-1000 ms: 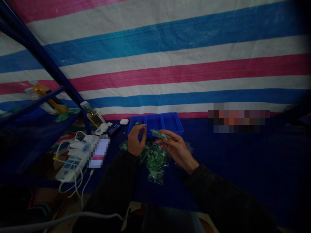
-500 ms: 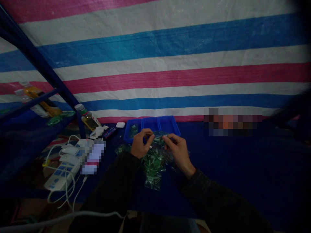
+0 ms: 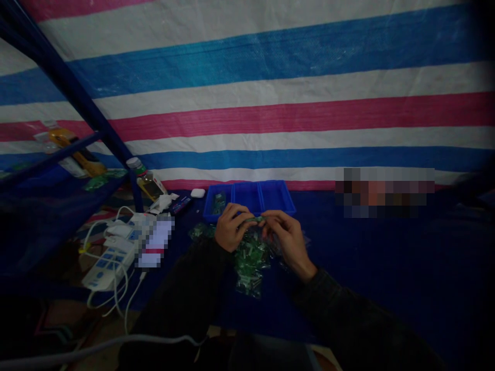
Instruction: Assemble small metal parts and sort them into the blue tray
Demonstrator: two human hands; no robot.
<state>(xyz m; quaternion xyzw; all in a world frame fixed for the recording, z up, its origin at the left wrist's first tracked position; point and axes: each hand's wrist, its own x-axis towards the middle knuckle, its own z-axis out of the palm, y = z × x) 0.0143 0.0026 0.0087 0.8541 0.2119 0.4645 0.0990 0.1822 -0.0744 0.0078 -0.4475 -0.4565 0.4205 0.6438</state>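
Slipping threatens the small green-tinged packet, pinched narrowly between left hand and right hand: slick film could shed it onto the packet heap, just before the three-compartment blue tray.

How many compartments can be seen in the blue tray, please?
3, in a row: the left compartment, partly behind the left hand; the middle compartment; and the right compartment.
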